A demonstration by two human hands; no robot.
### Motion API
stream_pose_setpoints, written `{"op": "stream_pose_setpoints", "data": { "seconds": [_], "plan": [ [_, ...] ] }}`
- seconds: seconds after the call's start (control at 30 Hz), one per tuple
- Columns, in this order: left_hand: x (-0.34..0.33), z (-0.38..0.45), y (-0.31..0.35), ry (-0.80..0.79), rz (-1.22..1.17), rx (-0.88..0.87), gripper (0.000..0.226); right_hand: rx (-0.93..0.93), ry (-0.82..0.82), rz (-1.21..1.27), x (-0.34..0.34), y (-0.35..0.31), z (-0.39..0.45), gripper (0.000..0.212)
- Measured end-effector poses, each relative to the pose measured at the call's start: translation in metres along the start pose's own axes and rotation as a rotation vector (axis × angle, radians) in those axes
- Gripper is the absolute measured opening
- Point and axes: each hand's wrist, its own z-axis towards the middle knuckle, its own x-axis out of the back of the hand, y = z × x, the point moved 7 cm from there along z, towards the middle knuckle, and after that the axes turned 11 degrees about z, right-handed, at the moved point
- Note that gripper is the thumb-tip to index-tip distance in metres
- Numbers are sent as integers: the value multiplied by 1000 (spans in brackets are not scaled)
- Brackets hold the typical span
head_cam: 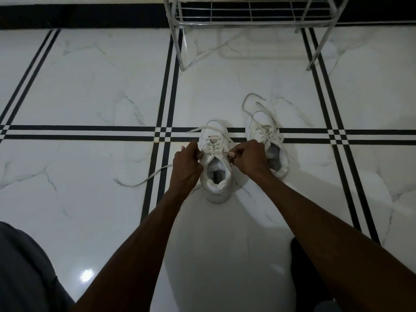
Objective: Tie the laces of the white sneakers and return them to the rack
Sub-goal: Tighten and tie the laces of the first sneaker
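Here, lacing stage on the first shoe. The near sneaker [217, 167] stands on the tiled floor [90, 91], toe pointing away toward the rack [249, 16], heel toward the person.

- Left hand [186, 163]: grip closed on a lace strand at the left side of the top eyelets. A loose lace end [144, 179] trails out over the floor to the left.
- Right hand [247, 157]: grip pinched narrow on the strand at the right side of the top eyelets. Another lace end lies across the toe, up and to the left.
- No knot or bow visible yet; the strands look drawn out to either side, so I judge this as tightening before the first crossover.
- The second sneaker [267, 140] sits just beside and slightly beyond the first, to the right, its laces [252, 102] slack and looping past the toe. Untied.
- Rack stands well beyond both shoes at the top of view; its lower wire shelf looks bare as far as it shows.

Next move, as I judge it: cross the two strands over the tongue, tuck one under, pull snug, then form the loops. Needs even tension on both sides so the shoe does not tip or slide on the glossy tile.
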Motion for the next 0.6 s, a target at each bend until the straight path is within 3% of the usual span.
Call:
{"op": "stream_pose_setpoints", "data": {
  "seconds": [0.13, 0.27, 0.37, 0.47, 0.6],
  "plan": [
    [0, 1, -9, -69, -30, 64, 11, -91, -81, -7, 1, 0, 2, 9],
    [7, 12, -11, -210, -44, 88, 28, -133, -334, -36, 1, -15, 2, 17],
    [11, 17, -5, -250, -370, 211, 37, -304, -337, 393, 1, -17, 11, 24],
    [11, 27, 10, -206, -673, 253, 44, -318, -323, 776, -2, -32, 22, 39],
    [5, 35, 19, -160, -751, 271, 34, -277, -338, 927, -9, -43, 27, 27]
  ]
}}
